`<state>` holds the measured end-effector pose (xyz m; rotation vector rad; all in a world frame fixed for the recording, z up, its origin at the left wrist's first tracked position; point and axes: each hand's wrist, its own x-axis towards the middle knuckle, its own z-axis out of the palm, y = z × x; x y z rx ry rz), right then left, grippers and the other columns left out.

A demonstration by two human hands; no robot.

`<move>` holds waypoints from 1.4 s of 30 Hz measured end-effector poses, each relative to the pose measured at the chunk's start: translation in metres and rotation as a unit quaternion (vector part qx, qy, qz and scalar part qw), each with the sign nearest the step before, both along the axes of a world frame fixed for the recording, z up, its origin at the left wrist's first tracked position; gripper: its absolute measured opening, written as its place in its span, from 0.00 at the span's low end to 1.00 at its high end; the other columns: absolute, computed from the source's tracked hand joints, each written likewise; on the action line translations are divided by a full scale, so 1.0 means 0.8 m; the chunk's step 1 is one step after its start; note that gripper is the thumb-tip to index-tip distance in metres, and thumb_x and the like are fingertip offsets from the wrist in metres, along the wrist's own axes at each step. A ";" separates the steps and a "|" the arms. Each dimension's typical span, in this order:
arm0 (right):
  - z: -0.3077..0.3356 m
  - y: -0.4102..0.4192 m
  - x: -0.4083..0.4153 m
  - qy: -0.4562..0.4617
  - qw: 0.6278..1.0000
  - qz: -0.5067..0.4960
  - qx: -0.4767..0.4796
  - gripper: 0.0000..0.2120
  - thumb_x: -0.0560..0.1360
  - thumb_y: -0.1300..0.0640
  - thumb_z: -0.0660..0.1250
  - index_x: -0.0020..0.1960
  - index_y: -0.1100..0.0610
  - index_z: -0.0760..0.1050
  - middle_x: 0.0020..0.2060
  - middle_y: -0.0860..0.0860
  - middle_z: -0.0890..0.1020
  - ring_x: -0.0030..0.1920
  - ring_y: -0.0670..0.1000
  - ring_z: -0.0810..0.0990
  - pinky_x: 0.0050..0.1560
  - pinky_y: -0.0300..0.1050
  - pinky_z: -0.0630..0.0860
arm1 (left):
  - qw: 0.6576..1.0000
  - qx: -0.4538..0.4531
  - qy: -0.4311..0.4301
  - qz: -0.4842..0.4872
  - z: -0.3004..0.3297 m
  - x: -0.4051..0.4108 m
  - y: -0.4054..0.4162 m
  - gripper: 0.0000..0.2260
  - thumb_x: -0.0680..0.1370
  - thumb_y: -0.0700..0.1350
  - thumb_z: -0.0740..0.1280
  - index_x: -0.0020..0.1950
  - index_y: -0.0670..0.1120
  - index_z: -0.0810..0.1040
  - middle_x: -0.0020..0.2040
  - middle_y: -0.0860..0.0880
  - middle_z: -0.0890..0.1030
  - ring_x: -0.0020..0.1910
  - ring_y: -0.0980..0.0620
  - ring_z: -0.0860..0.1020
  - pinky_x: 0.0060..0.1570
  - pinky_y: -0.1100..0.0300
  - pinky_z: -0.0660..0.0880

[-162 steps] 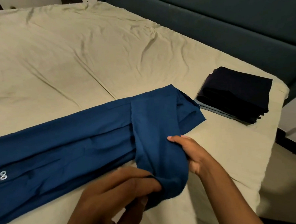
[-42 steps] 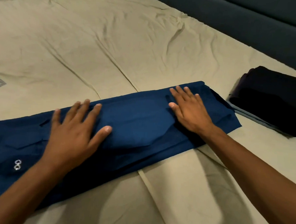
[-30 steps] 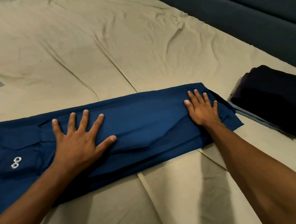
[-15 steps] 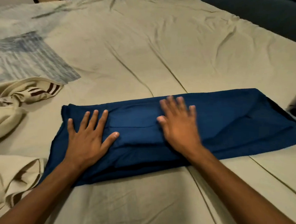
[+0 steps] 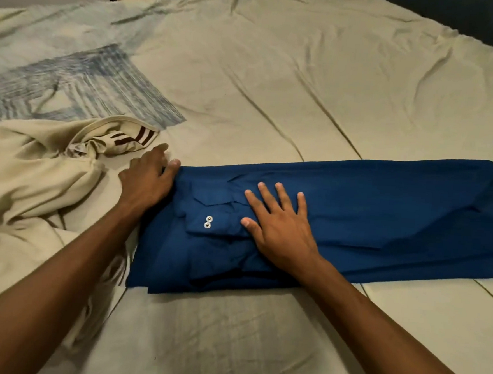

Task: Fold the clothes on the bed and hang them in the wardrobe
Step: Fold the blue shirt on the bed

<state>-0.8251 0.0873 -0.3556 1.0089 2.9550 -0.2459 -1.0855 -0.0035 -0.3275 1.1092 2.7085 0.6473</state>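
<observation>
The blue garment [image 5: 339, 219] is laid out as a long band across the beige bed [image 5: 275, 86], long axis running left to right, its cuff end with two white snaps pointing at the left side. The right hand [image 5: 278, 221] is pressed flat on it with fingers spread, just right of the snaps. The left hand [image 5: 146, 180] is parked at the band's left end, fingers loosely curled at the edge; a pinch can't be made out. So the left end is nearest to be flipped rightward, probably. A crumpled cream garment [image 5: 36, 166] is heaped just left of that.
</observation>
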 end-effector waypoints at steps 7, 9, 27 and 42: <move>0.001 -0.015 -0.012 0.002 1.000 0.014 0.017 0.38 0.74 0.32 0.29 0.81 0.45 0.43 0.81 0.47 0.45 0.80 0.56 0.40 0.74 0.67 0.36 | 0.996 -0.085 0.014 -0.003 0.008 -0.027 0.019 0.10 0.81 0.55 0.65 0.47 0.50 0.77 0.49 0.47 0.79 0.57 0.41 0.76 0.58 0.45 0.66; 0.000 -0.015 -0.012 -0.002 1.000 0.017 0.018 0.38 0.74 0.32 0.29 0.81 0.45 0.43 0.81 0.46 0.44 0.80 0.55 0.39 0.74 0.66 0.36 | 0.997 -0.072 0.014 0.027 0.008 -0.023 0.016 0.14 0.81 0.57 0.63 0.50 0.47 0.78 0.50 0.43 0.81 0.56 0.39 0.77 0.56 0.45 0.69; 0.002 0.032 0.049 0.002 0.997 -0.082 -0.007 0.31 0.81 0.35 0.42 0.81 0.47 0.45 0.81 0.49 0.47 0.80 0.55 0.42 0.76 0.64 0.38 | 0.990 -0.134 0.011 0.045 0.019 0.100 -0.047 0.35 0.69 0.76 0.62 0.56 0.46 0.72 0.51 0.42 0.80 0.46 0.39 0.77 0.42 0.50 0.72; 0.030 0.054 0.075 0.302 0.918 -0.141 -0.213 0.23 0.84 0.49 0.57 0.78 0.49 0.62 0.76 0.48 0.67 0.76 0.45 0.61 0.76 0.47 0.57 | 0.824 0.113 -0.544 0.111 0.087 0.126 -0.013 0.20 0.72 0.47 0.74 0.63 0.44 0.80 0.53 0.37 0.84 0.51 0.37 0.83 0.49 0.45 0.80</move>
